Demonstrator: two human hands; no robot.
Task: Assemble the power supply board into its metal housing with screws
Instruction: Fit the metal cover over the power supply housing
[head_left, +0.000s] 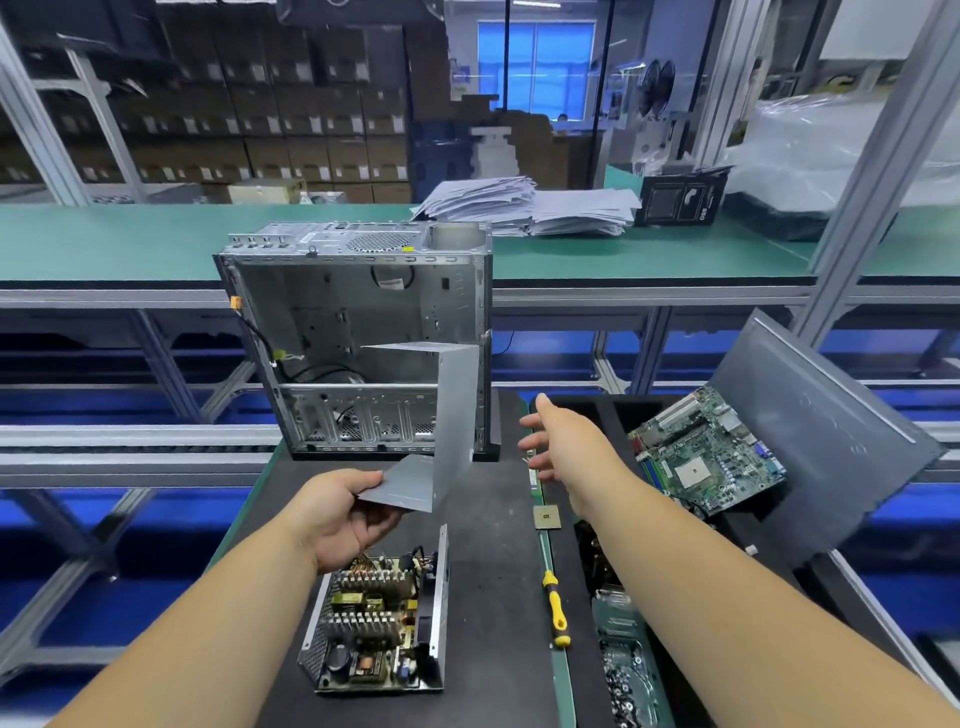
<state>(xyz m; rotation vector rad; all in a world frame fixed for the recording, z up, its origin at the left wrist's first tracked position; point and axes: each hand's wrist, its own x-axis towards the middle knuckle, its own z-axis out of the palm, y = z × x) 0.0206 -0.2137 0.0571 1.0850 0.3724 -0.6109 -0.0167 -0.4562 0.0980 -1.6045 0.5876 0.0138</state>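
Here the left hand (340, 512) pinches the metal cover (444, 431) above the power supply board (374, 623).

An open computer case (358, 338) stands upright; a motherboard (711, 452) lies right.

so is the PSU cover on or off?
Off. The left hand holds the bent metal cover up above the mat, and the board lies exposed in its open housing.
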